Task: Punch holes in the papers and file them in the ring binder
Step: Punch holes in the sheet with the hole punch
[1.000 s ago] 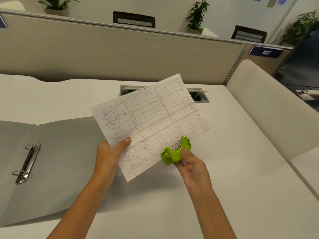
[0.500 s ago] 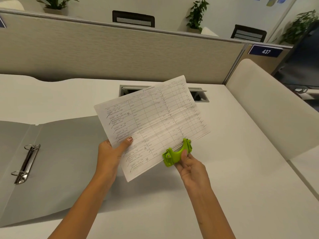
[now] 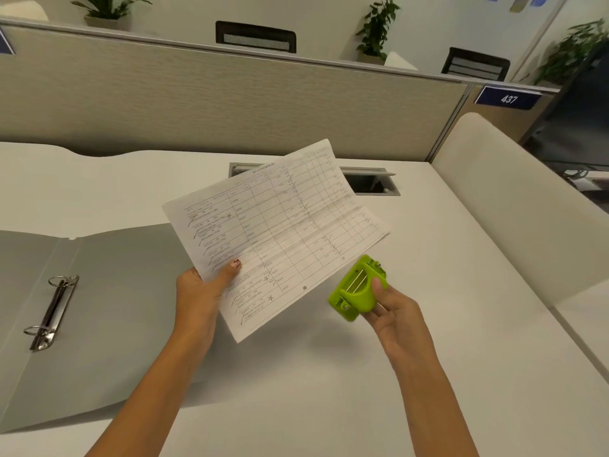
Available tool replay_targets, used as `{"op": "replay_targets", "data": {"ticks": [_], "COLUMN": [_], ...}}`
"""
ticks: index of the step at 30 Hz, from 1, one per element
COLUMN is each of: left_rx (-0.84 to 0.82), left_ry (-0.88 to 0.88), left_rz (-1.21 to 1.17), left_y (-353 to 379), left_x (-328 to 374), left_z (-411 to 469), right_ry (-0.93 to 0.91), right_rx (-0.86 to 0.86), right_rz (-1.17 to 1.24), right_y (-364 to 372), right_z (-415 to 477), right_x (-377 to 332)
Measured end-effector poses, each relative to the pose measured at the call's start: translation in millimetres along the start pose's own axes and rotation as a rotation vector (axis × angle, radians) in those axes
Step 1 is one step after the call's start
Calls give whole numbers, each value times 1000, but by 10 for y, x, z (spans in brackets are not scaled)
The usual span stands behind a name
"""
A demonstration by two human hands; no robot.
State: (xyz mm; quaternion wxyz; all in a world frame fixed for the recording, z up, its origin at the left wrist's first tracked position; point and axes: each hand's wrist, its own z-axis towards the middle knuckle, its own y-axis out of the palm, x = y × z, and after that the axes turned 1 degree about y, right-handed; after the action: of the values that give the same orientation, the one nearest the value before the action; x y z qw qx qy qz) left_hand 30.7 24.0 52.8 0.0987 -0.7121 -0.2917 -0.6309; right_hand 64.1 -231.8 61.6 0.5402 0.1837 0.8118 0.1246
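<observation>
The left hand (image 3: 197, 291) pinches the paper (image 3: 280, 232); the right hand (image 3: 395, 311) grips the green hole punch (image 3: 357, 290) just right of it, apart. The ring binder (image 3: 108, 308) lies open left of the paper.

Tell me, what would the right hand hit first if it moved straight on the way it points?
Probably the paper, its near edge just beyond the green punch the right hand holds; depth is unclear.
</observation>
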Motion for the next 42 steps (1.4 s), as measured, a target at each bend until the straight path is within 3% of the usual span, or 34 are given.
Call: {"op": "replay_targets", "data": {"ticks": [9, 16, 36, 39, 42], "left_rx": [17, 24, 23, 17, 0], "left_ry": [-11, -25, -48, -60, -63], "left_rz": [-20, -23, 10, 28, 66], "left_y": [-64, -92, -106, -124, -143], "left_x": [23, 35, 10, 6, 19], "left_z": [6, 7, 10, 21, 45], "right_ry": [-7, -27, -88, -200, -533], "right_rx": [289, 370, 492, 558, 557], "right_rz": [-493, -833, -1028, -1006, -971], "right_y": [-354, -408, -421, -374, -216], "right_z": [418, 601, 699, 623, 464], "right_x": [-20, -19, 156, 129, 50]}}
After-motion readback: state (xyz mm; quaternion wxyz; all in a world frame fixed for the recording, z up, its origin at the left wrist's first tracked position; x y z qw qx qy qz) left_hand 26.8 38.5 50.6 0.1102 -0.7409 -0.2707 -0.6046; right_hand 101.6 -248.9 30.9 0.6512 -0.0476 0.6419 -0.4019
